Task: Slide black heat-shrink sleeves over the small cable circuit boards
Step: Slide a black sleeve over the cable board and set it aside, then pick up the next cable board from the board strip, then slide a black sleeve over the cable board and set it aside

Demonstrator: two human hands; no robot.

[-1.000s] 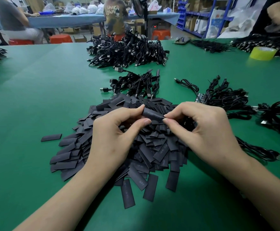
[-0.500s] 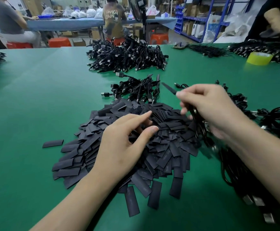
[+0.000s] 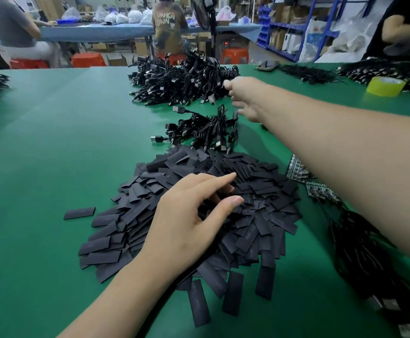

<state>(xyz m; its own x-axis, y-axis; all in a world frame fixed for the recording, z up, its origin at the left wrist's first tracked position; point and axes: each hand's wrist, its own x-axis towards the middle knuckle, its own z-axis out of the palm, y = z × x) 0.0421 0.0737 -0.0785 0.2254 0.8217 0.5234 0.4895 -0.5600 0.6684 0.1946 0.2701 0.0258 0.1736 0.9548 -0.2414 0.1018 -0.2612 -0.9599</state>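
Observation:
A big heap of flat black heat-shrink sleeves (image 3: 255, 215) lies on the green table (image 3: 52, 167) in front of me. My left hand (image 3: 191, 220) rests on the heap, index finger and thumb stretched out, the other fingers dipping among the sleeves. My right hand (image 3: 244, 101) reaches far forward over a small pile of black cables (image 3: 206, 130); it is blurred, its fingers look spread and I see nothing held. Small green circuit boards (image 3: 319, 191) on cable ends show beside my right forearm, partly hidden by it.
A tangle of black cables (image 3: 364, 252) lies at the right by the table edge. A large cable pile (image 3: 182, 81) sits at the back, a yellow tape roll (image 3: 385, 86) at the far right. A single sleeve (image 3: 79, 212) lies left of the heap. People work at other tables.
My right hand carried the sleeved cable end away from the heap and stretched forward to the small cable pile, where its fingers spread. My left hand stayed on the sleeve heap.

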